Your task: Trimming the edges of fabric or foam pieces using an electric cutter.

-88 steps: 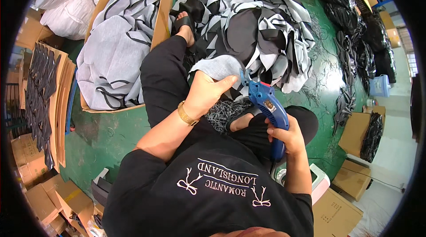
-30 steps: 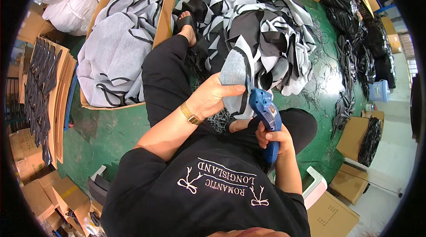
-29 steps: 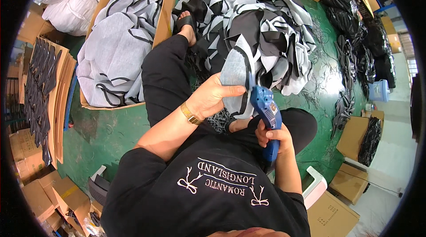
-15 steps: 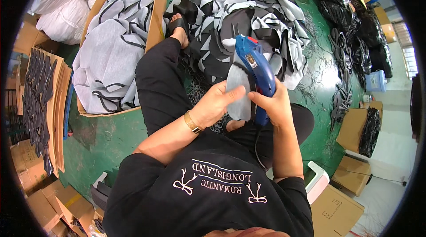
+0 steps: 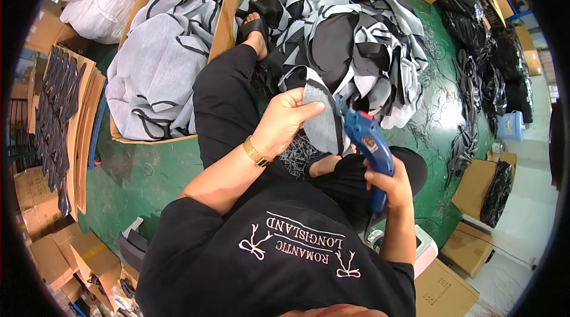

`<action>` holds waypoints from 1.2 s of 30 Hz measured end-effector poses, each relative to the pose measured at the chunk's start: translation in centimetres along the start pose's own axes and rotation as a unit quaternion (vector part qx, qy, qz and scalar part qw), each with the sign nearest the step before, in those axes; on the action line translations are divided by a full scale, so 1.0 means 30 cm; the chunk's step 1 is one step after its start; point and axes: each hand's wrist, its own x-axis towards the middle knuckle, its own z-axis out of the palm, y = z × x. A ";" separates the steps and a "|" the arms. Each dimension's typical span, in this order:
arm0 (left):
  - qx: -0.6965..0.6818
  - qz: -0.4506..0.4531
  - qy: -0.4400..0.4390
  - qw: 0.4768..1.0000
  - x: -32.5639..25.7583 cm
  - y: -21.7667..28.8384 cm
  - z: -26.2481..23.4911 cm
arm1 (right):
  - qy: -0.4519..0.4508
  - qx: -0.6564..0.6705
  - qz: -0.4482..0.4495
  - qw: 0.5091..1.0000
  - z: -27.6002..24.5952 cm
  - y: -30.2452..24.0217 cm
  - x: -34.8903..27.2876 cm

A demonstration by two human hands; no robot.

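Note:
My left hand [image 5: 284, 120] pinches a grey oval fabric piece [image 5: 321, 116] with a black edge, thumb on top. In my right hand [image 5: 389, 178] is a blue handheld electric cutter [image 5: 369, 143] with a red button, my fingers wrapped round its body. The cutter's head is close against the black right edge of the piece; whether the blade touches it I cannot tell. Beyond my hands lies a large heap of grey and black fabric pieces [image 5: 335, 44] on the floor. To the left, a cardboard box [image 5: 228, 17] holds more grey pieces with black edging [image 5: 164, 65].
Thin dark trimmings [image 5: 295, 155] lie on the green floor between my legs. White sacks [image 5: 98, 11] stand behind the box, at the far left. Black plastic bags [image 5: 463, 17] line the right side, near a light blue bin [image 5: 510, 125] and several cardboard boxes [image 5: 475, 183].
The cutter has swung down and to the right, away from over the piece, its head now at the edge. My left hand holds the piece, turned more upright. The view has shifted slightly.

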 end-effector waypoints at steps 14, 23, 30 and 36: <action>0.117 0.033 0.017 0.992 -0.026 0.031 0.015 | -0.017 0.005 0.040 0.999 0.007 0.034 -0.001; 0.255 0.051 -0.019 0.965 -0.026 0.044 -0.014 | -0.030 0.004 0.036 0.999 0.015 0.002 0.006; 0.300 0.001 -0.090 0.950 -0.039 0.074 -0.027 | -0.058 -0.001 0.063 0.996 -0.014 0.004 0.016; 0.323 0.006 -0.112 0.940 -0.054 0.091 -0.015 | -0.087 0.001 0.073 0.994 -0.016 0.000 0.033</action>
